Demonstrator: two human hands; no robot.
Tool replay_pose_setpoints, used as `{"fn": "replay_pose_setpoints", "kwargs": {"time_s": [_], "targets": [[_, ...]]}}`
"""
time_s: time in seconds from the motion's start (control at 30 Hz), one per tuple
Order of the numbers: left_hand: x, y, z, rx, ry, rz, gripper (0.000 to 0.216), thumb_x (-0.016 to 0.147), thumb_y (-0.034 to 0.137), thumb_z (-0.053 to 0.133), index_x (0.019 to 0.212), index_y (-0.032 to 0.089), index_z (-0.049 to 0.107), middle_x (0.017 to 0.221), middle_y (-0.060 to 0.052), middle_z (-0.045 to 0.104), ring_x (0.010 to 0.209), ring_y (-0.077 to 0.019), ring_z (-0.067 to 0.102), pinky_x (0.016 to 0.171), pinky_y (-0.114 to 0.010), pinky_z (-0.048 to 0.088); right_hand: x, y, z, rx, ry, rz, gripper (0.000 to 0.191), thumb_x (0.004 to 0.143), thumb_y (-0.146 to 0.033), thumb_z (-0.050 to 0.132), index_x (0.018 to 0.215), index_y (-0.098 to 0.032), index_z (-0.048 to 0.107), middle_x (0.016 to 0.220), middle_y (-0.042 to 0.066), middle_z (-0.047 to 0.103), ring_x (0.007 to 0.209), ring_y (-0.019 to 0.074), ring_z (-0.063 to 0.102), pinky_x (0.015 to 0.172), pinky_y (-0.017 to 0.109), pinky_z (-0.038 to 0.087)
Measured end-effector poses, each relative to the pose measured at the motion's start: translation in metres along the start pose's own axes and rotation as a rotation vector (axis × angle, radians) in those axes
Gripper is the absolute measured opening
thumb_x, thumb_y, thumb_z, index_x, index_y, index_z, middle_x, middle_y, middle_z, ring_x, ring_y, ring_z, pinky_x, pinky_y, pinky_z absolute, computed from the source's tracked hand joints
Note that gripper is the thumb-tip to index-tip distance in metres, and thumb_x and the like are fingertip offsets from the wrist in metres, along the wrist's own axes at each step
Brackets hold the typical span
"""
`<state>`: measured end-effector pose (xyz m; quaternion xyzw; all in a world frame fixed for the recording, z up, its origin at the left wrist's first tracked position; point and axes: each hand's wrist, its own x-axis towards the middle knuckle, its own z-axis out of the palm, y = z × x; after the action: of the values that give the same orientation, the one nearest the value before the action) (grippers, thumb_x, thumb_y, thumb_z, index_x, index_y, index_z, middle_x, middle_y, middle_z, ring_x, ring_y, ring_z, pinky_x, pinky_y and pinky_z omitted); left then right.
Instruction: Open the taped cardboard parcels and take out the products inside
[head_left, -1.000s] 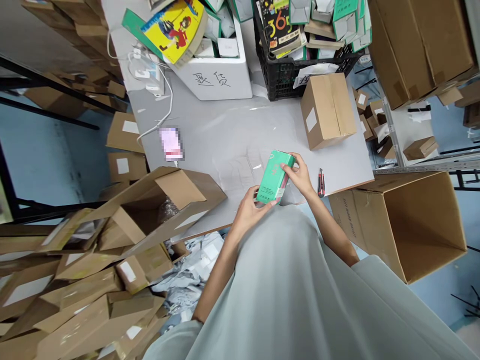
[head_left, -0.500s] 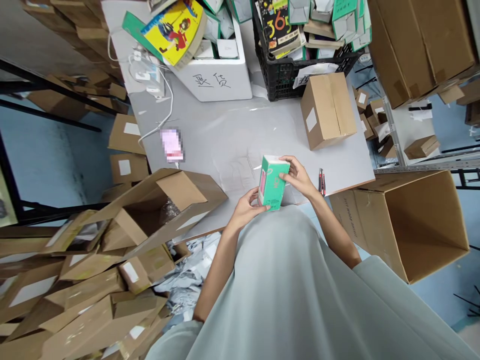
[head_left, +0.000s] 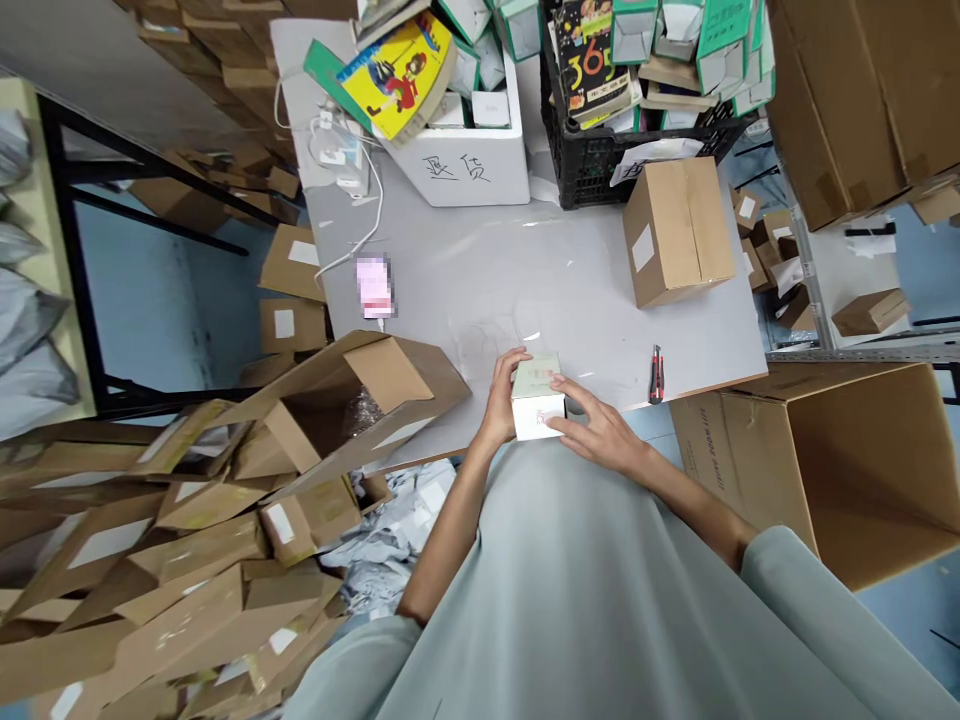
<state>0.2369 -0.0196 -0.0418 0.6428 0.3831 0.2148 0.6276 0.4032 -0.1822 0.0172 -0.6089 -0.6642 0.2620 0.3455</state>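
Both hands hold a small product box (head_left: 537, 396) at the near edge of the grey table (head_left: 570, 270); the faces turned up are white with faint pink print. My left hand (head_left: 501, 398) wraps its left side, fingers curled over the top. My right hand (head_left: 598, 432) presses its right and front side with fingers closed on it. A red-and-black utility knife (head_left: 657, 373) lies on the table just right of my right hand.
A taped cardboard box (head_left: 679, 230) stands at the table's right. A white foam box (head_left: 469, 165) and a black crate (head_left: 637, 140) full of books and green boxes line the back. An open carton (head_left: 847, 460) sits right; an open box (head_left: 352, 410) and flattened cartons (head_left: 172, 560) pile left.
The box has been turned in my hands: its green faces showed before, white ones show now. It has come down closer to the table edge. The view has shifted slightly.
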Motion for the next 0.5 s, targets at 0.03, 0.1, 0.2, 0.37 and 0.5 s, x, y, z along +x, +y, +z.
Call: {"fn": "replay_pose_setpoints", "kwargs": {"time_s": [0.03,0.1,0.2,0.37,0.5], "targets": [[0.001,0.003,0.0,0.007,0.006,-0.008,0.064,0.07,0.044,0.095,0.126,0.031,0.067,0.159,-0.014,0.058,0.159,-0.039,0.05,0.126,-0.054,0.049,-0.001,0.0,-0.001,0.019,0.004,0.013,0.038,0.105,-0.013,0.065,0.134,-0.037,0.073,0.169,0.008,0.058,0.168,0.0294,0.048,0.129,0.055,0.057],[0.002,0.006,-0.002,0.017,-0.003,-0.053,0.07,0.07,0.046,0.096,0.131,0.03,0.067,0.162,-0.015,0.056,0.154,-0.0387,0.053,0.12,-0.051,0.053,0.0,0.003,-0.005,0.066,0.035,0.04,0.034,0.104,-0.019,0.068,0.133,-0.036,0.072,0.169,0.009,0.057,0.165,0.0307,0.051,0.127,0.056,0.058],[0.004,0.007,-0.014,-0.016,-0.113,-0.168,0.085,0.067,0.045,0.097,0.145,0.03,0.066,0.159,-0.013,0.059,0.133,-0.0325,0.065,0.11,-0.045,0.058,0.009,0.017,-0.014,0.174,0.232,0.159,0.036,0.1,-0.034,0.078,0.135,-0.034,0.068,0.165,0.014,0.058,0.157,0.0346,0.059,0.122,0.056,0.06],[-0.002,0.011,-0.035,-0.096,-0.361,-0.307,0.085,0.08,0.055,0.093,0.156,0.027,0.065,0.128,-0.008,0.071,0.105,-0.0231,0.07,0.096,-0.038,0.06,0.042,0.063,-0.027,0.533,0.493,0.561,0.054,0.096,-0.064,0.077,0.135,-0.031,0.059,0.133,0.01,0.073,0.114,0.0274,0.076,0.098,0.043,0.066],[-0.015,0.018,-0.033,-0.081,-0.369,-0.297,0.085,0.086,0.065,0.089,0.158,0.026,0.065,0.119,-0.007,0.069,0.088,-0.0177,0.066,0.082,-0.033,0.059,0.056,0.091,-0.026,0.743,0.423,0.685,0.054,0.088,-0.068,0.08,0.122,-0.031,0.061,0.109,0.001,0.076,0.095,0.0221,0.074,0.084,0.036,0.064]]}}
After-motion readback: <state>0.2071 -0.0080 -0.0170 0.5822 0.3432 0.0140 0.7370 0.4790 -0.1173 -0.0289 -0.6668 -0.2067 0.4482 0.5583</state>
